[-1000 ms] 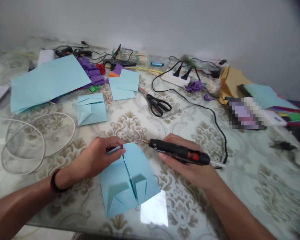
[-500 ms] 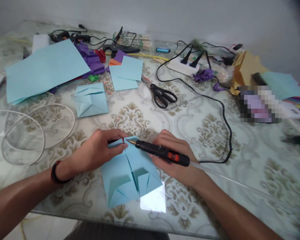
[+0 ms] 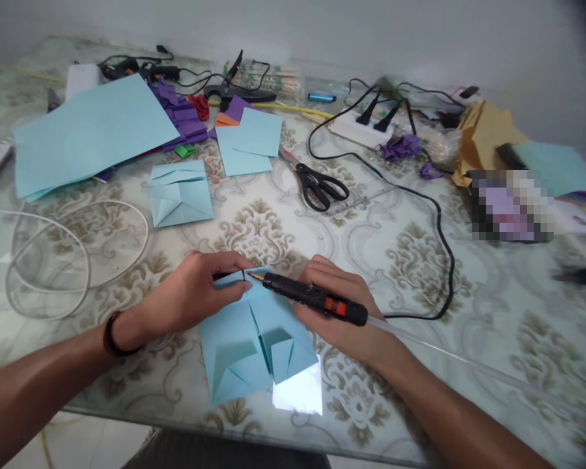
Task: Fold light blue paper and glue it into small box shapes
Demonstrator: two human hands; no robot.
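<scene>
In left hand (image 3: 195,290): far edge of folded light-blue paper sheet (image 3: 239,339), pinched between thumb and index finger beside the long middle slit. Sheet mostly to the right of this hand and nearer the body, over front part of glossy, leaf-patterned counter (image 3: 354,241). In right hand (image 3: 342,312): long black glue gun with red-orange inset (image 3: 317,299), fingers wrapped from below, partly hidden behind it. Slim brass-coloured nozzle (image 3: 256,277) aimed leftward, just beside left thumb, over sheet's far end; contact with paper impossible to tell. Left forearm in from lower left, dark band (image 3: 111,333) at wrist. Right forearm slanting in from lower right, knuckles up. Farther back: black-handled scissors (image 3: 323,187).
</scene>
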